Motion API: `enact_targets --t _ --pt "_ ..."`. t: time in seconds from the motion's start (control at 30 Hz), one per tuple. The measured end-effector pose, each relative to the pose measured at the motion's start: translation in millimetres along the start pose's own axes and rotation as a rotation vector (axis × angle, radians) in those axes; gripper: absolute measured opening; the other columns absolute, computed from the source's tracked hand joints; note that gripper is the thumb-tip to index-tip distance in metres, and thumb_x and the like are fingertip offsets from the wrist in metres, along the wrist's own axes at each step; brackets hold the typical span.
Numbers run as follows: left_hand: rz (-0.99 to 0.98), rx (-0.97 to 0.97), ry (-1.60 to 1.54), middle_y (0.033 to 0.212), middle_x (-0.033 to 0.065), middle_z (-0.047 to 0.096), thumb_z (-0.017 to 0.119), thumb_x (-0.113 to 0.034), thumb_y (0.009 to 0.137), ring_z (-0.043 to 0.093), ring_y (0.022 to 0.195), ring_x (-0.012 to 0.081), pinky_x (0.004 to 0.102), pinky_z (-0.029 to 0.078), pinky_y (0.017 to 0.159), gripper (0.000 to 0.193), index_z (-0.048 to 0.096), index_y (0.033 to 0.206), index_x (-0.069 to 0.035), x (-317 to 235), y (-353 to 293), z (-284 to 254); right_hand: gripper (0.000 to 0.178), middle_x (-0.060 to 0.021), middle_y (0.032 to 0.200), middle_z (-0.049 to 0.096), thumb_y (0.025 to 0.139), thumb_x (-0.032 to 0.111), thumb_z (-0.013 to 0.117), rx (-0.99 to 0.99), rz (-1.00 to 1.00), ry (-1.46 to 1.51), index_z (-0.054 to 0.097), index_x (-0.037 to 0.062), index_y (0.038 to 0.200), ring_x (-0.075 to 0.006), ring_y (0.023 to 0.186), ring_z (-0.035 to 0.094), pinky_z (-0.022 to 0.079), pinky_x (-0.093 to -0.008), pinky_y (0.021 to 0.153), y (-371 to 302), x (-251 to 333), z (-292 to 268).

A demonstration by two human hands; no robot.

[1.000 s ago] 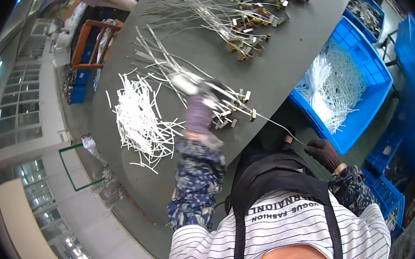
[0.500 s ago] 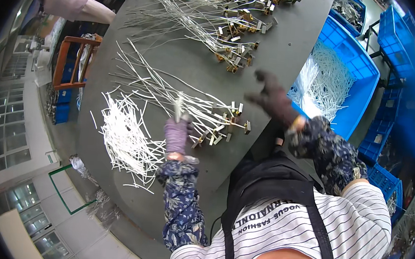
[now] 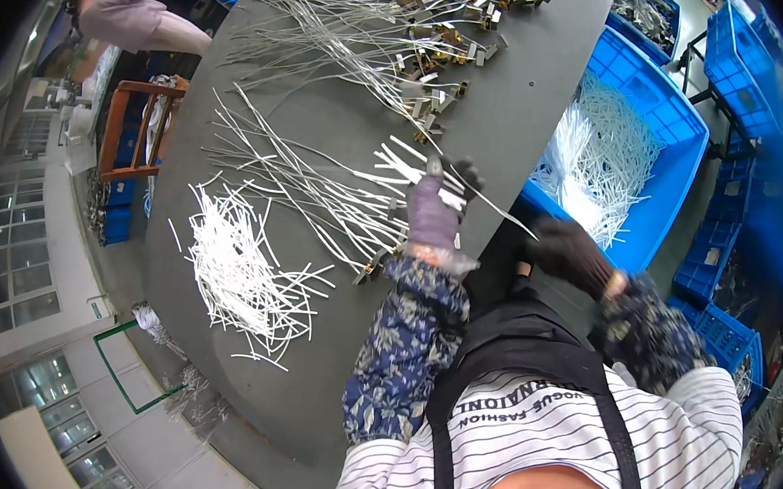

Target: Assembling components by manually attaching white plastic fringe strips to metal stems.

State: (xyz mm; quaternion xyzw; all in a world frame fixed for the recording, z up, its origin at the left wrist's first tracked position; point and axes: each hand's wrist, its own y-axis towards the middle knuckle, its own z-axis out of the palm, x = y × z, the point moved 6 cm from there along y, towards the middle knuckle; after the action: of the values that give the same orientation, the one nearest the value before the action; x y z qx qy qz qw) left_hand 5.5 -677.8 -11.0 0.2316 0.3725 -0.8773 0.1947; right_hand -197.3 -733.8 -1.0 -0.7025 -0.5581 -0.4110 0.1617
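My left hand [image 3: 434, 213], in a purple glove, is closed on several short white tubes [image 3: 397, 165] over the table's right part. My right hand [image 3: 572, 257], dark-gloved, is beyond the table's right edge, closed on the end of a thin white wire [image 3: 506, 215]. That wire slants up and left, past the left hand's fingertips. Under and beside my left hand lies a bunch of white wires [image 3: 312, 196] with small metal pieces [image 3: 369, 269] at their right ends; some are hidden by the hand. A loose pile of white tubes [image 3: 245, 269] lies left of it.
More wire bunches with brass-coloured metal ends [image 3: 446, 49] lie across the far table [image 3: 516, 97]. A blue bin [image 3: 684, 121] of white strands stands right of the table, with other blue crates [image 3: 737, 74] beyond. A wooden chair [image 3: 120, 132] and another person's arm [image 3: 136, 19] are at the left.
My left hand has moved right and slightly away with the white tubes. My right hand has come down and right, and its fingers have closed on a wire.
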Motion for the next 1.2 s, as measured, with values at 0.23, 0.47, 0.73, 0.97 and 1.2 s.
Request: enact_targets --t 0.23,0.47,0.73,0.97,1.2 --pt "0.163 -0.007 0.128 0.081 0.0091 0.063 0.060 -0.029 0.092 0.063 0.072 0.0205 0.0353 0.058 0.066 0.026 0.058 0.097 -0.003 -22.5 35.7 -11.9 0.010 -0.0101 0.063 0.052 0.070 0.011 0.065 0.350 0.932 0.103 0.057 0.0052 0.069 -0.0257 0.058 0.056 0.043 -0.0377 0.049 -286.3 -47.0 -13.6" --pt "0.430 -0.004 0.137 0.099 0.0192 0.064 0.057 -0.023 0.093 0.066 0.084 0.0312 0.0473 0.060 0.074 0.023 0.055 0.102 -0.002 -117.6 25.9 7.3 0.015 -0.0001 0.056 0.049 0.079 0.016 0.065 -0.022 1.503 0.552 0.058 0.0052 0.072 -0.0097 0.043 0.043 0.031 -0.0279 0.039 -278.6 -36.9 -25.3" --pt "0.483 -0.128 0.190 0.094 0.0209 0.066 0.056 -0.024 0.094 0.068 0.073 0.0321 0.0462 0.061 0.064 0.022 0.057 0.100 -0.003 -167.2 13.9 -2.4 0.016 -0.0019 0.058 0.052 0.078 0.018 0.067 -0.013 1.483 0.561 0.061 0.0044 0.073 -0.0107 0.046 0.047 0.036 -0.0270 0.043 -276.7 -42.1 -27.7" --pt "0.138 0.150 0.886 0.086 0.0085 0.067 0.059 -0.035 0.091 0.065 0.074 0.0160 0.0251 0.051 0.062 0.032 0.064 0.096 -0.004 -26.5 -29.2 3.2 0.013 0.0004 0.056 0.049 0.079 0.017 0.066 -0.033 1.381 0.782 0.062 0.0063 0.073 -0.0097 0.046 0.046 0.032 -0.0258 0.041 -220.8 -35.8 -8.7" --pt "0.264 -0.178 0.318 0.074 0.0062 0.062 0.067 -0.025 0.083 0.061 0.060 0.0173 0.0293 0.056 0.054 0.024 0.061 0.085 -0.002 -88.8 -53.3 -16.8 0.018 -0.0032 0.073 0.058 0.082 0.021 0.066 0.051 1.005 0.573 0.062 0.0038 0.084 -0.0144 0.063 0.054 0.043 -0.0305 0.055 -123.9 -33.7 5.7"
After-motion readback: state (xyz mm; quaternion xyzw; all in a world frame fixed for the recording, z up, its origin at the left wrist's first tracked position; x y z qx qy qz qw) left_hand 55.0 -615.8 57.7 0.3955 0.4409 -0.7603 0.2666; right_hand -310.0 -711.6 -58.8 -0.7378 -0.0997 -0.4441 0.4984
